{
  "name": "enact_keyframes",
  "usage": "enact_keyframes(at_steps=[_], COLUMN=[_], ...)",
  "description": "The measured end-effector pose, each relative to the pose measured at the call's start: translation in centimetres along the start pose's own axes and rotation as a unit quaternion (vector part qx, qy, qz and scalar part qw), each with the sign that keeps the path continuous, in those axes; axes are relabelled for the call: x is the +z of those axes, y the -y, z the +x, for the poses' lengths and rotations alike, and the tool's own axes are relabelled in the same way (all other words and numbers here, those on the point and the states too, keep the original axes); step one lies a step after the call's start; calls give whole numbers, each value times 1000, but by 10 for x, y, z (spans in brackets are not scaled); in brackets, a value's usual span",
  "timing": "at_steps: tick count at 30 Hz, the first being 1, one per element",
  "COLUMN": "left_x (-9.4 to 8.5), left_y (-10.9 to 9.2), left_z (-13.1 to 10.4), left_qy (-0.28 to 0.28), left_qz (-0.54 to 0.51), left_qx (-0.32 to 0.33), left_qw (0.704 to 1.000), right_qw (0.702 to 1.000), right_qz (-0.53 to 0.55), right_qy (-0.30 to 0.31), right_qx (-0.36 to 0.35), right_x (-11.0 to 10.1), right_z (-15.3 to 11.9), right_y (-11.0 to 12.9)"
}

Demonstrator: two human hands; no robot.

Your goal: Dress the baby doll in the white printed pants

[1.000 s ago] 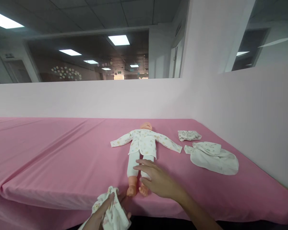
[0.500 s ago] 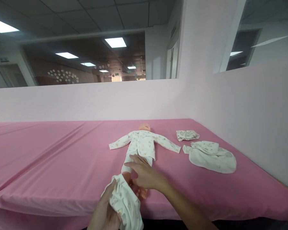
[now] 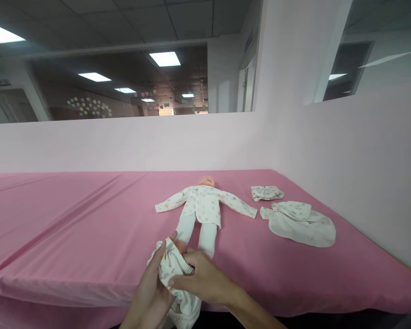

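Head: hands point(image 3: 178, 285) at mattress edge point(image 3: 89, 292)

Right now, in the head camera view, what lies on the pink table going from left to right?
Left hand → bunched printed garment in both hands → right hand → small folded cloth → larger crumpled garment. The doll lies behind the hands, so it is omitted.

Both hands are gripping soft printed cloth: the left hand point(image 3: 150, 292) and right hand point(image 3: 200, 278) are bunching a matt, crinkled garment point(image 3: 171, 269). At twelve o'clock from them, the doll point(image 3: 202, 208) is showing a smooth plastic head and wearing the same matt cotton-like cloth. The pink sheet point(image 3: 71, 228) is lying matt, faintly creased.
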State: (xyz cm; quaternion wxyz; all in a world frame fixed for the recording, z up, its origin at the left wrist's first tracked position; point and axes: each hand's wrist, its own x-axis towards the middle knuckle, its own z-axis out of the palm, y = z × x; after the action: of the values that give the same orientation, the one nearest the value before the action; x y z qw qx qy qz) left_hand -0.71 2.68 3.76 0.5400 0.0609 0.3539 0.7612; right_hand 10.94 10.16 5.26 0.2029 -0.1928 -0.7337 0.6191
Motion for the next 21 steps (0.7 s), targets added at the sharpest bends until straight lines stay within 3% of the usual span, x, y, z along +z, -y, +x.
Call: enact_keyframes(at_steps=[3,6,11,15,18,21], left_x=[0,0,-1,-10,-19,-24], left_y=[2,2,1,6,11,13], left_z=[-1,-4,-11,-6,0,-1], left_qy=[36,67,40,54,44,30], left_qz=[-31,-72,-76,-73,-75,-40], left_qx=[-8,-43,-70,-50,-25,-8], left_qw=[999,994,994,995,996,999], right_qw=[999,996,996,987,940,902], right_qz=[44,82,56,-90,-265,-355], right_qy=[7,-31,-68,-127,-197,-237], right_qx=[-6,-8,17,-38,-82,-63], right_x=[1,-3,-14,-21,-27,-35], right_z=[6,14,27,43,57,70], right_y=[-6,-8,-14,-20,-23,-24])
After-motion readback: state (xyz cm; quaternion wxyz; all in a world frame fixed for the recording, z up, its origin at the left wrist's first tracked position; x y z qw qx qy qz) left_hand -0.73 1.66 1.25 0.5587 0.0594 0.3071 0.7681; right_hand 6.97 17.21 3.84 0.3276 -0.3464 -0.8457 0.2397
